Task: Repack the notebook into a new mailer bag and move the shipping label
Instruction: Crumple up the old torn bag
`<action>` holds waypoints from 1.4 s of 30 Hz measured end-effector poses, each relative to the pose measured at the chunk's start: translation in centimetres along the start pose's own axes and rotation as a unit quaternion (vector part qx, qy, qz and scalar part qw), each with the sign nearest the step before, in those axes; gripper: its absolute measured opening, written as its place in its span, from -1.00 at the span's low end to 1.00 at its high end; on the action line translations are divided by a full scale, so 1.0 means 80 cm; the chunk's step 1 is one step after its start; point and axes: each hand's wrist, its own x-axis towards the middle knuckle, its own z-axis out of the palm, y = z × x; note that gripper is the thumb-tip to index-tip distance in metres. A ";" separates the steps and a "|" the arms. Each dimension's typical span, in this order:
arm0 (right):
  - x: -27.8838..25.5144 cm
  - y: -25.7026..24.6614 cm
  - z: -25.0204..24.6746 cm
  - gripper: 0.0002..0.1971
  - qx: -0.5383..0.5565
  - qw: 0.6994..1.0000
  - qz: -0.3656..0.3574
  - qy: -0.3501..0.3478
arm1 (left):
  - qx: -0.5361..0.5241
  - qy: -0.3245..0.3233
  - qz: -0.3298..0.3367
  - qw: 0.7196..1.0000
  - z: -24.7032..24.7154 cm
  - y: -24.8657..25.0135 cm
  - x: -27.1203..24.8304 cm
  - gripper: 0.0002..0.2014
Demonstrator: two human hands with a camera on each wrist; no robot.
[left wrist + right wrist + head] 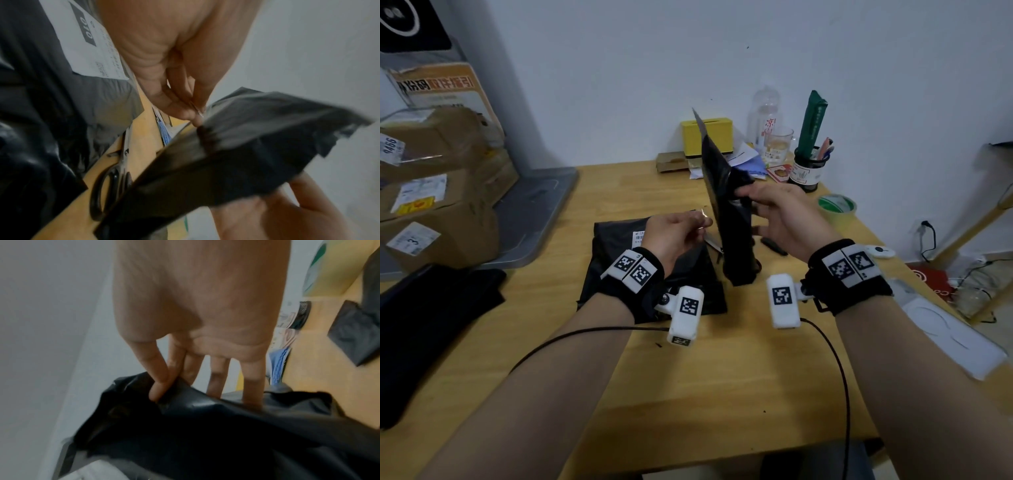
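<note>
A new black mailer bag stands upright on the wooden table. My right hand pinches its upper edge between thumb and forefinger; the other fingers lie straight against the bag. My left hand is just left of the bag and pinches a thin shiny strip at the bag's edge. The old black mailer lies flat under my left wrist, with the white shipping label stuck on it. No notebook shows.
Scissors lie between the two bags, and a black pen lies to the right. Yellow box, glass cup, pen holder and green tape roll crowd the back. Cardboard boxes stand left, black cloth at the near left.
</note>
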 end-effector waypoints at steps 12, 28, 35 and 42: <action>0.000 0.022 0.065 -0.89 -0.100 0.992 0.079 -0.019 | -0.110 -0.031 -0.071 0.991 -0.011 0.023 -0.030 -0.68; 0.009 0.029 0.062 -0.85 -0.066 0.980 0.057 0.177 | 0.114 -0.046 -0.075 0.990 -0.061 0.043 -0.022 -0.84; 0.010 0.041 0.090 -0.83 -0.104 0.989 0.067 0.081 | 0.149 -0.056 -0.092 0.983 -0.066 0.034 -0.025 -0.69; 0.002 0.045 0.089 -0.70 -0.156 0.980 0.125 -0.007 | 0.158 -0.046 -0.006 0.986 -0.071 0.023 -0.016 -0.88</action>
